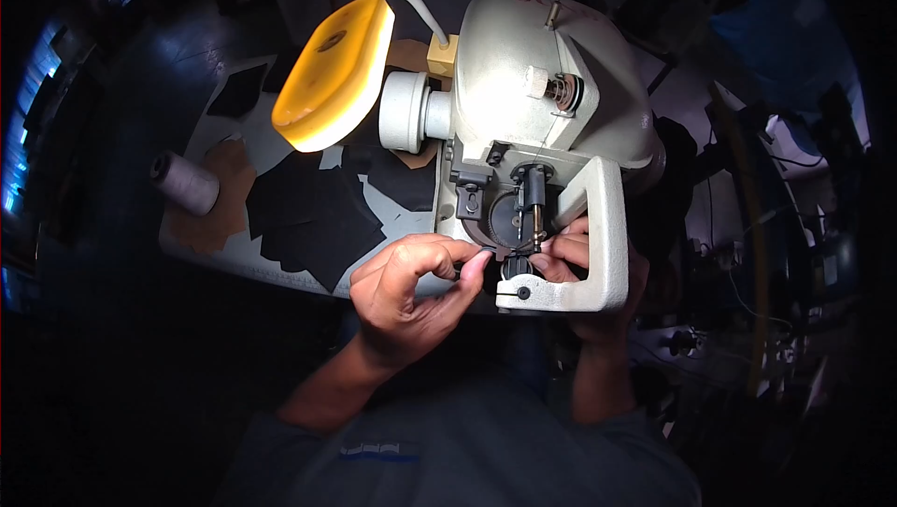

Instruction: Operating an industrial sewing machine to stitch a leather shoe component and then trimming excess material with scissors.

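Observation:
A cream-coloured sewing machine stands on a pale table. My left hand is curled in front of the machine's black needle mechanism, with thumb and fingertips pinched at a small dark part beside it. My right hand reaches in under the machine's white front arm, its fingertips pinched at the needle area. Whether a thread or a small piece sits between the fingers is too small to tell.
A lit yellow lamp hangs over the table at the left of the machine. Black and brown cut leather pieces lie spread on the table. A pale thread cone lies at the far left. Dark clutter and cables fill the right side.

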